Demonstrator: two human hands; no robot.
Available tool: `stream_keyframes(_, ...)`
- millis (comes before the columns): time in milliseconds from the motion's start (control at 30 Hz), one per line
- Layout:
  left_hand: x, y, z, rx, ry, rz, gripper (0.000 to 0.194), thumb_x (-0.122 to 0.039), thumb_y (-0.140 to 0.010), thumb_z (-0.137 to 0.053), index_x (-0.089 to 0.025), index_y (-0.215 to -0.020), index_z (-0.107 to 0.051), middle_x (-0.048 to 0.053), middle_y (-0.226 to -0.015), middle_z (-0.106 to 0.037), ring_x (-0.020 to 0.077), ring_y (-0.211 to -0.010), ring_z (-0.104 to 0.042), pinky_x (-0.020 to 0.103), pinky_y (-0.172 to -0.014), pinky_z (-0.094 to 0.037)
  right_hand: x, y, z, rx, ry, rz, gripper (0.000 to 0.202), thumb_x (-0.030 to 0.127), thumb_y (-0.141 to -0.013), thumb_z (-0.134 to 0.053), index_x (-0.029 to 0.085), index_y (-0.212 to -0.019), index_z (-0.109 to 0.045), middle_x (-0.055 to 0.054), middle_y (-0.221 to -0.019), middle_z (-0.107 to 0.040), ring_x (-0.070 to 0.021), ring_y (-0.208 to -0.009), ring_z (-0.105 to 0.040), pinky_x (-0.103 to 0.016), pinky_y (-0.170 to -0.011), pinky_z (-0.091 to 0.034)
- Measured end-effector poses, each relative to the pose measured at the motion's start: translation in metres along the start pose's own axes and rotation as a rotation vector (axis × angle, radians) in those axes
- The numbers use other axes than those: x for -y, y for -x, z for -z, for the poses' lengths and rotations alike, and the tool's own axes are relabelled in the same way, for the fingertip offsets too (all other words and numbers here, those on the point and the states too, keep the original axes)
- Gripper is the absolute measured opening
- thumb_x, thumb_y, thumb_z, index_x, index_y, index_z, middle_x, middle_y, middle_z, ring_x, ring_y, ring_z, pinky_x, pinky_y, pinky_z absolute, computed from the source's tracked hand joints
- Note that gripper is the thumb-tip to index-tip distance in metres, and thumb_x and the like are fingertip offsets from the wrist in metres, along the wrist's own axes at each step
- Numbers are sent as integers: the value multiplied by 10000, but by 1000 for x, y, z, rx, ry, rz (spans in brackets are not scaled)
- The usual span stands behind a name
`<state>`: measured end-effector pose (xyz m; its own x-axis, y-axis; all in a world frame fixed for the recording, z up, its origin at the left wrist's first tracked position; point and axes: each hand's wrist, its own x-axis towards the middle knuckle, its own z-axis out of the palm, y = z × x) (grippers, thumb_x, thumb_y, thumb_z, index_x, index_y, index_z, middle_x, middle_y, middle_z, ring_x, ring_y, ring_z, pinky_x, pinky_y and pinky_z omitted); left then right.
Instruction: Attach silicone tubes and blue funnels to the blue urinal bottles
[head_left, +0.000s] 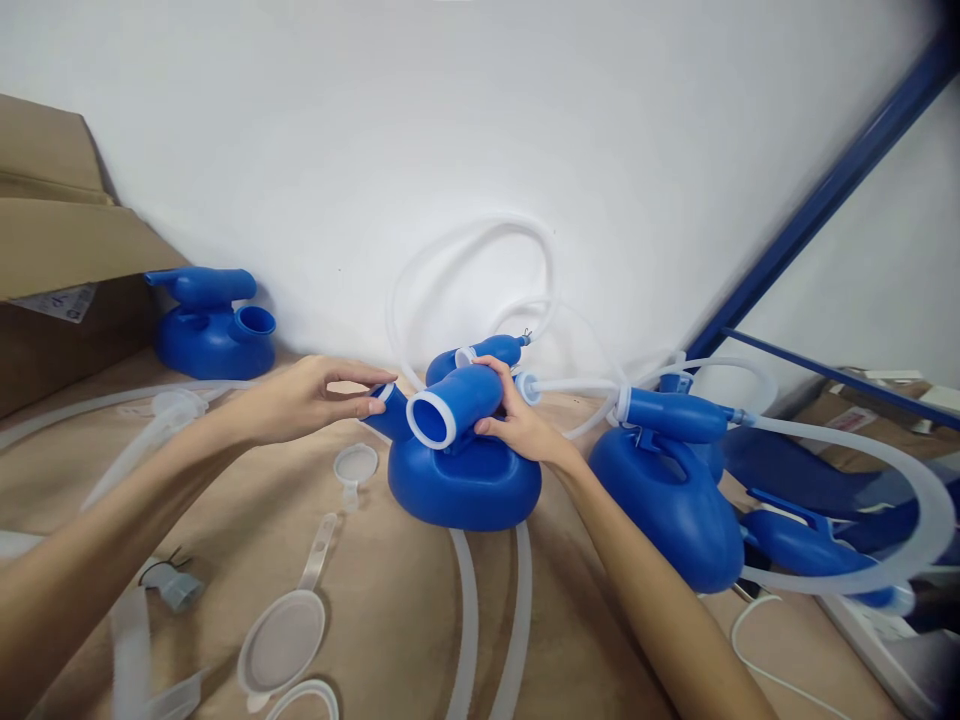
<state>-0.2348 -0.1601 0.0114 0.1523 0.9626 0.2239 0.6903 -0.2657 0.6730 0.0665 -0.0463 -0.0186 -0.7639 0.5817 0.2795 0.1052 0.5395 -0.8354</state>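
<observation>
Left hand [300, 400]: thumb and fingertips pinch the pale-rimmed neck [386, 412] of the blue jug.
Right hand [521, 425]: thumb and fingers curl around the blue cylinder [476, 393], its white-ringed mouth facing the camera.
Blue jug [465, 490]: upright between the hands, below the blue cylinder.
Small cap [355, 464]: on the brown table [390, 620], just below the left hand's fingers.
Large cap [283, 640]: on the table, nearer the camera than the left hand.
Second jug [664, 510]: right of the right hand, with a clear hose [847, 436] running from its blue top piece [675, 415].
Far jug [214, 343]: beyond the left hand, to its left, beside the cardboard box [67, 330].
</observation>
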Motion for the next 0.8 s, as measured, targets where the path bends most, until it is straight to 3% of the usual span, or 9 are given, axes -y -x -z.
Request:
stream_keyframes(167, 4, 0, 1, 27, 51, -107, 543, -569, -822, -764, -317, -1302, -730, 23, -1397, -678, 315, -1274, -658, 449, -1074, -565, -6, -2, 1, -12, -12, 42, 992, 738, -759, -743, 322, -1525, -268, -126, -1592, -303, -372, -1417, -434, -504, -1133, -432)
stream_keyframes(300, 6, -1, 3, 55, 27, -167, 445, -510, -846, -764, -345, -1259, -748, 21, -1389, -680, 306, -1314, -628, 470, -1129, -518, -9, -5, 0, -10, -3, 60, 971, 770, -764, -713, 319, -1505, -276, -128, -1574, -324, -361, -1377, -471, -512, -1137, -421)
stream_keyframes(500, 11, -1, 2, 97, 173, -216, 384, -401, -848, -776, -342, -1227, -767, 40, -1412, -669, 283, -1331, -618, 445, -1139, -510, -8, -5, 0, -4, -54, 65, 954, 785, -749, -715, 313, -1462, -291, -127, -1550, -346, -338, -1320, -524, -467, -1080, -474)
stream_keyframes(600, 5, -1, -6, 79, 159, -181, 481, -436, -860, -741, -312, -1323, -705, 55, -1453, -643, 287, -1330, -619, 446, -1134, -510, -9, -6, -1, 1, -87, 51, 963, 783, -749, -717, 314, -1466, -276, -129, -1529, -364, -328, -1279, -554, -455, -1043, -500)
stream_keyframes(700, -2, -3, -22, 21, -12, -132, 641, -522, -869, -679, -246, -1439, -581, 95, -1473, -624, 312, -1336, -604, 469, -1128, -502, -9, -7, -2, -6, -56, 73, 973, 822, -728, -698, 307, -1451, -302, -125, -1497, -391, -327, -1270, -550, -465, -1068, -480)
stream_keyframes(800, -6, -6, -39, -35, -103, -139, 645, -574, -894, -615, -169, -1391, -544, 149, -1405, -646, 327, -1270, -631, 475, -1092, -513, -8, -8, -3, -10, -57, 92, 980, 843, -713, -691, 298, -1439, -320, -128, -1507, -384, -338, -1317, -516, -462, -1090, -463)
